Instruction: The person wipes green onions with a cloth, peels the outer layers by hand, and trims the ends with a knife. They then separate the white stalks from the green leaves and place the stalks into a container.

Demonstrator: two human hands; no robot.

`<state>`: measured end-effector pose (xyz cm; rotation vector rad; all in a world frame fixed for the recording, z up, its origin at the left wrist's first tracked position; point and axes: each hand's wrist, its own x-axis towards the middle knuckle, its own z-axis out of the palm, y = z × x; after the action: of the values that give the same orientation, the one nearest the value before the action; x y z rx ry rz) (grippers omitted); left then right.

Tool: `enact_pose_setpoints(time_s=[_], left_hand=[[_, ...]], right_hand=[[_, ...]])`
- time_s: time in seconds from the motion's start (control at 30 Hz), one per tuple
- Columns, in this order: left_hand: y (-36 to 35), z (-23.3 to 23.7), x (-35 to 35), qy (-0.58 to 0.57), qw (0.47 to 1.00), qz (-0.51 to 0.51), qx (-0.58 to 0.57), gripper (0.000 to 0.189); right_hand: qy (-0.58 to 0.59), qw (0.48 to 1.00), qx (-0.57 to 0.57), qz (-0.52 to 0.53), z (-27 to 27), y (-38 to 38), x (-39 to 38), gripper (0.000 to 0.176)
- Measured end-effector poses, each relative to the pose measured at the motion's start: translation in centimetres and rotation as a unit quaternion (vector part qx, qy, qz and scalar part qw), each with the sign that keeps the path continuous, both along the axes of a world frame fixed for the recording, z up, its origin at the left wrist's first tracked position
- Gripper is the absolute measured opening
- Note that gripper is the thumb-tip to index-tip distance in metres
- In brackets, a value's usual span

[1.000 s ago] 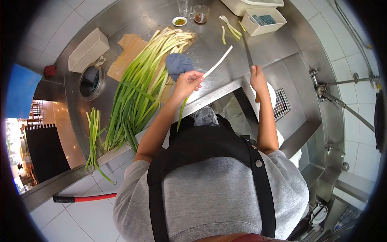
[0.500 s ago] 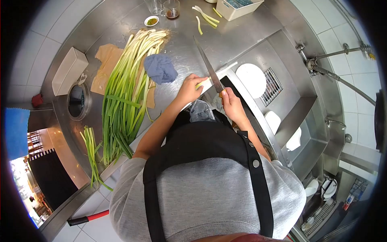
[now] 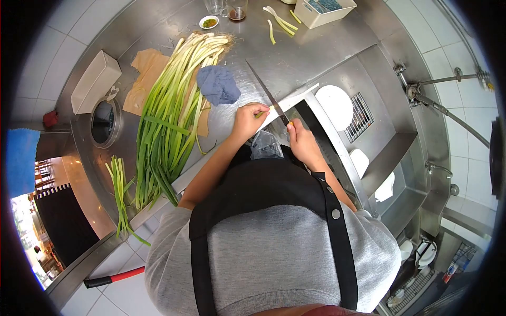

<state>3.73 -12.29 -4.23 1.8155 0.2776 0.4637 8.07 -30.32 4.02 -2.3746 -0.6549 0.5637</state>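
My right hand (image 3: pixel 304 141) is closed round the handle of a long knife (image 3: pixel 268 90), whose blade points away and to the left over the steel counter. Beside the blade, my left hand (image 3: pixel 249 121) is closed on a short green onion stalk (image 3: pixel 259 114), mostly hidden by the fingers. A crumpled blue-grey cloth (image 3: pixel 218 85) lies just beyond that hand. Left of the cloth spreads a big pile of green onions (image 3: pixel 171 118), roots at the far end, partly over brown paper (image 3: pixel 145 79). Below my hands hangs a clear plastic bag (image 3: pixel 265 145).
Several cut stalks (image 3: pixel 282 22) lie near a white bin (image 3: pixel 322 13) at the back. A small sauce dish (image 3: pixel 209 22) stands by glasses. The sink (image 3: pixel 387 110) on the right holds a white round plate (image 3: pixel 334 107). A few green onions (image 3: pixel 120 187) overhang the left counter edge.
The knife's tip has swung left and its blade lies farther across the counter. My left hand has shifted slightly. The whole view has moved a little, so the counter things appear farther right.
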Motion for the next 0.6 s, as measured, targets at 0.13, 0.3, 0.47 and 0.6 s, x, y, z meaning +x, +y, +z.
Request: enact_pose_setpoints(time_s=[0.13, 0.3, 0.47, 0.6], left_hand=[[-0.1, -0.1, 0.0, -0.017, 0.999, 0.005, 0.039, 0.007], [0.0, -0.2, 0.0, -0.022, 0.999, 0.005, 0.046, 0.006], [-0.2, 0.4, 0.0, -0.048, 0.993, 0.004, 0.104, 0.005], [-0.1, 0.6, 0.0, -0.036, 0.993, 0.007, 0.114, 0.005]], right_hand=[[-0.018, 1.000, -0.010, -0.003, -0.4, -0.2, 0.1, 0.027], [-0.021, 1.000, -0.003, 0.002, -0.2, -0.2, 0.2, 0.027], [-0.024, 0.999, -0.031, 0.017, 0.0, 0.5, 0.5, 0.027], [-0.033, 0.998, -0.048, 0.030, 0.2, 1.0, 0.7, 0.027]])
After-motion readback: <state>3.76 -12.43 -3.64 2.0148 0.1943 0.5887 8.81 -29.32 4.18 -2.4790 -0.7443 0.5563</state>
